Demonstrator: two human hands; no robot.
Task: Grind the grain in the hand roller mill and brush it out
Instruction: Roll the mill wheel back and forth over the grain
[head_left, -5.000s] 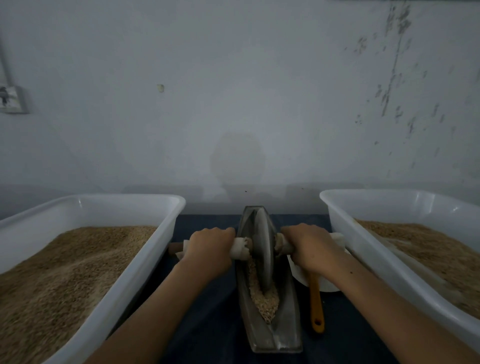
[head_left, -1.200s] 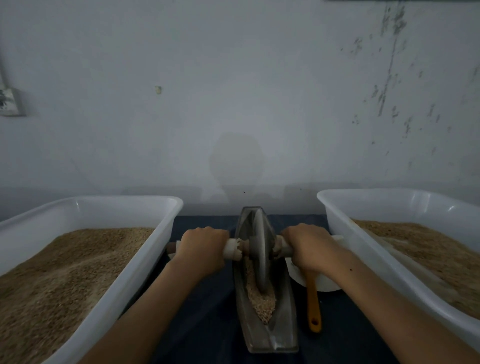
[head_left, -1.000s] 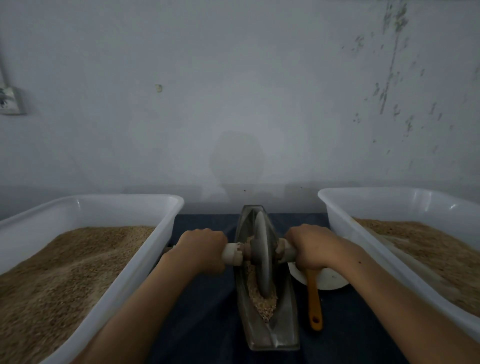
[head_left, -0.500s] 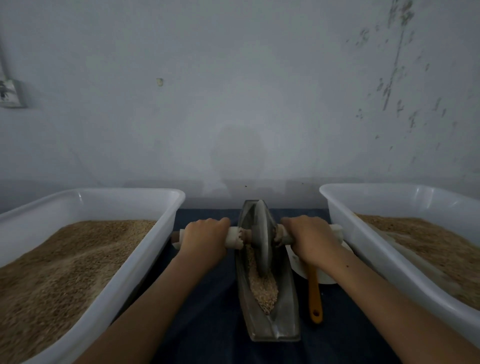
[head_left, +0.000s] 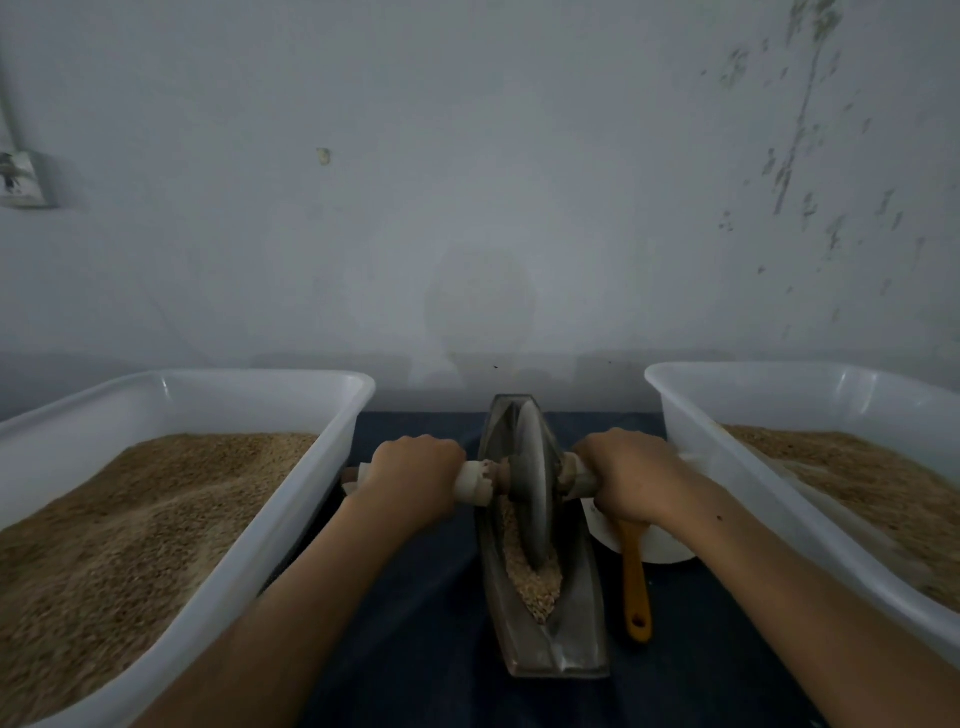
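With your left hand (head_left: 415, 480) and right hand (head_left: 626, 475) clenched on the axle (head_left: 474, 482), roll the wheel (head_left: 532, 480) straight toward 6 o'clock; tilting it spills grain (head_left: 530, 577) over the trough (head_left: 576, 639) wall.

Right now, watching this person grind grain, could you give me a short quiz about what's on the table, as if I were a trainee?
1. True or false: both hands grip the axle of the grinding wheel.
2. What lies in the metal trough in front of the wheel?
3. The orange-handled brush lies: A) left of the trough, B) right of it, C) in the left tub.

Key: 1 true, left hand and right hand; 2 grain; 3 B.
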